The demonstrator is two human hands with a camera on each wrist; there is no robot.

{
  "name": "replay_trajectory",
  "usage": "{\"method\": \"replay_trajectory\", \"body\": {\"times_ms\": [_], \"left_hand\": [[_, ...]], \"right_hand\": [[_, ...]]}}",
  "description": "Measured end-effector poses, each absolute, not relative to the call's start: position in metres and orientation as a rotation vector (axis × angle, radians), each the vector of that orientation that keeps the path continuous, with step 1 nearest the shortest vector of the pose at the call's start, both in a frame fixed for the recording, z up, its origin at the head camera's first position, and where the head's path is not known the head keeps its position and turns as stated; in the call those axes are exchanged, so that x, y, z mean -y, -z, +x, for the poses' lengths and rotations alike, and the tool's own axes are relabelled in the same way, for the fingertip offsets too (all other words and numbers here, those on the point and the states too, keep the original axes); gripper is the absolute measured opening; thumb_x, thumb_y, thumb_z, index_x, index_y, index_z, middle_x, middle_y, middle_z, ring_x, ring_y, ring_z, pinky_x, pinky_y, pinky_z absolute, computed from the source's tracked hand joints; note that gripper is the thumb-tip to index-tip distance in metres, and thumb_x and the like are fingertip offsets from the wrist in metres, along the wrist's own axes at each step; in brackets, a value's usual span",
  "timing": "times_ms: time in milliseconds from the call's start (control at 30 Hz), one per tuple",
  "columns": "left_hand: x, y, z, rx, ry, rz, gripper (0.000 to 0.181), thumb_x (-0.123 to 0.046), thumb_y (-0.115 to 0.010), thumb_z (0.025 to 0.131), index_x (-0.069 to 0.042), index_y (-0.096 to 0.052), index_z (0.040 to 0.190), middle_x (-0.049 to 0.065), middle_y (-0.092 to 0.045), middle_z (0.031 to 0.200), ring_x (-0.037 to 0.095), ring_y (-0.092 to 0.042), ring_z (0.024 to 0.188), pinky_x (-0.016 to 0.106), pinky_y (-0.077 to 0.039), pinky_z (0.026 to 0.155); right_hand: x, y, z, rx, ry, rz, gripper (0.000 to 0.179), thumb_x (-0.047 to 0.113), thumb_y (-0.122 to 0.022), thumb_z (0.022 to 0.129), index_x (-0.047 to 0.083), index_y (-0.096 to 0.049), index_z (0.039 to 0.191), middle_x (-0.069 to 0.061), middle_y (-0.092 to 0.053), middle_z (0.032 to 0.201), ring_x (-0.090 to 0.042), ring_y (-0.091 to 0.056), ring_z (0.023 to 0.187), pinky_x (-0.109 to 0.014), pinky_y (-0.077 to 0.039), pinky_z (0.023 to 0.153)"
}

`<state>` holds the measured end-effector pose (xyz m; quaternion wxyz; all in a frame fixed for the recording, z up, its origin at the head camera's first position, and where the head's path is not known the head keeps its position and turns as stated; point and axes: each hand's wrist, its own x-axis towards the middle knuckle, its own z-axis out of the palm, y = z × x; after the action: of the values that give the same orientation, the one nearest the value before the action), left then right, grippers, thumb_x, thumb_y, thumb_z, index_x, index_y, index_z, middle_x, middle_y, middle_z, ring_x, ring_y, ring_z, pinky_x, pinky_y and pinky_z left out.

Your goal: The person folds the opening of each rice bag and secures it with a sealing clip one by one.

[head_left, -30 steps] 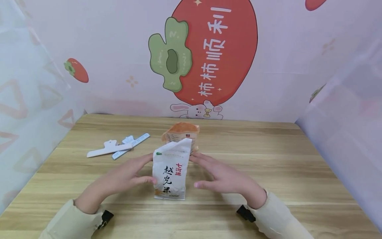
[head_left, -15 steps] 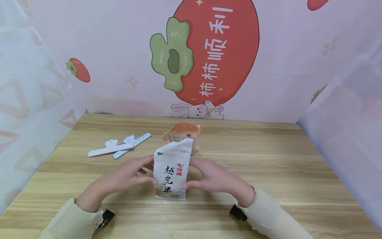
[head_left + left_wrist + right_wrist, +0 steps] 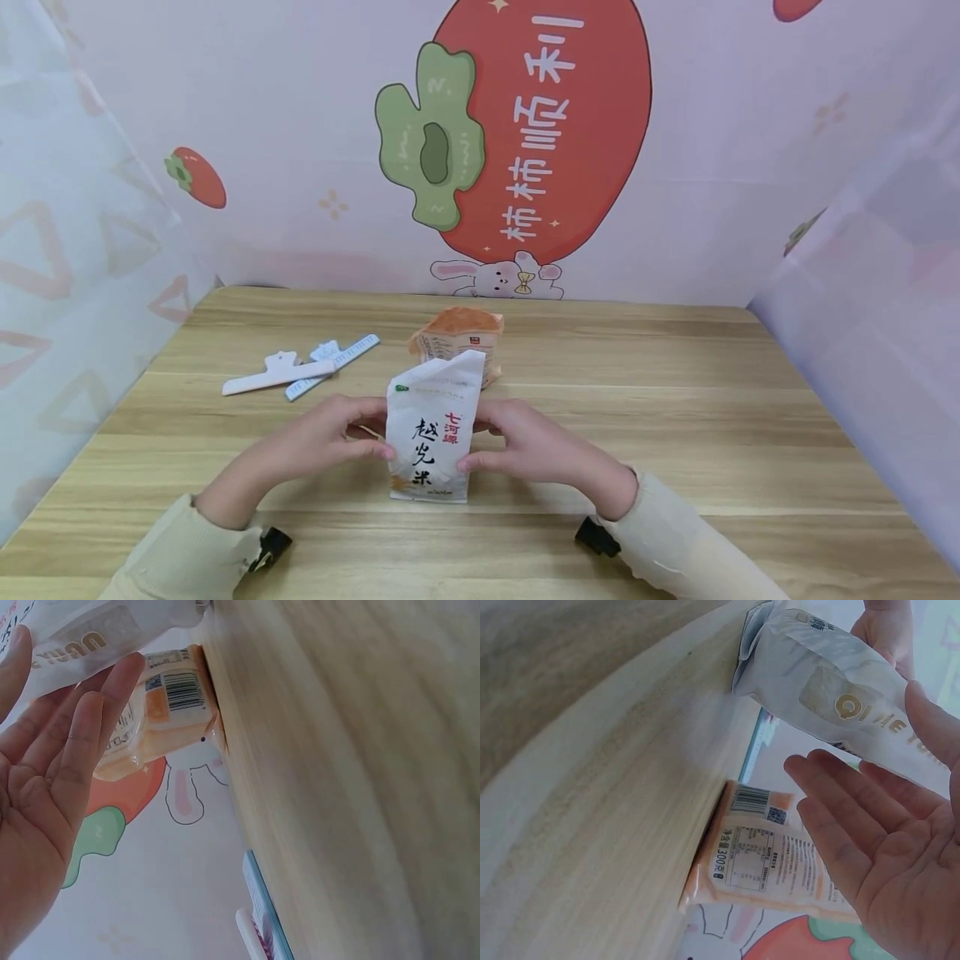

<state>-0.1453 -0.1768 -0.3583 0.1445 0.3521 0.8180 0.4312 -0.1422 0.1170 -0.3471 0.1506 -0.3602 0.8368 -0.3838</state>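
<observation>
White bag (image 3: 433, 429) (top slanting, lettered black and red) is gripped by left hand (image 3: 326, 440) and right hand (image 3: 534, 446).

The left hand (image 3: 333, 437) and right hand (image 3: 532, 442) are facing each other, their thumbs pointing inward and opposing the other fingers, which are lying farther forward, partly hidden in the head view. The pale-sleeved left forearm (image 3: 180, 550) and right forearm (image 3: 686, 542) are slanting inward toward each other.
</observation>
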Motion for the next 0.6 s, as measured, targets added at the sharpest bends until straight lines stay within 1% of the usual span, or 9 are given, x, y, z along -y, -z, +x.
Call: {"method": "replay_trajectory", "body": {"times_ms": [200, 467, 600], "left_hand": [[0.172, 0.357, -0.145, -2.358, -1.233, 1.021, 0.04, -0.028, -0.069, 0.092, -0.003, -0.064, 0.122, 0.007, -0.074, 0.107, 0.011, -0.071, 0.096, 0.027, -0.059, 0.085], [0.161, 0.357, -0.146, -2.34, -1.213, 1.061, 0.039, -0.03, -0.07, 0.091, -0.004, -0.065, 0.12, 0.004, -0.075, 0.104, 0.013, -0.071, 0.094, 0.027, -0.059, 0.084], [0.155, 0.356, -0.145, -2.328, -1.208, 1.058, 0.04, -0.031, -0.071, 0.091, -0.004, -0.065, 0.12, 0.005, -0.075, 0.104, 0.012, -0.071, 0.095, 0.026, -0.059, 0.084]], "right_hand": [[-0.121, 0.349, -0.143, -2.347, 1.157, -1.0, 0.045, 0.023, -0.076, 0.088, 0.009, -0.062, 0.128, -0.003, -0.07, 0.124, -0.019, -0.066, 0.114, -0.041, -0.052, 0.102], [-0.131, 0.349, -0.141, -2.312, 1.186, -0.975, 0.046, 0.019, -0.076, 0.088, 0.007, -0.06, 0.13, -0.004, -0.069, 0.125, -0.016, -0.066, 0.114, -0.032, -0.053, 0.1], [-0.138, 0.349, -0.14, -2.295, 1.197, -0.992, 0.045, 0.018, -0.077, 0.088, 0.006, -0.061, 0.128, -0.006, -0.069, 0.124, -0.015, -0.067, 0.113, -0.03, -0.053, 0.099]]}}
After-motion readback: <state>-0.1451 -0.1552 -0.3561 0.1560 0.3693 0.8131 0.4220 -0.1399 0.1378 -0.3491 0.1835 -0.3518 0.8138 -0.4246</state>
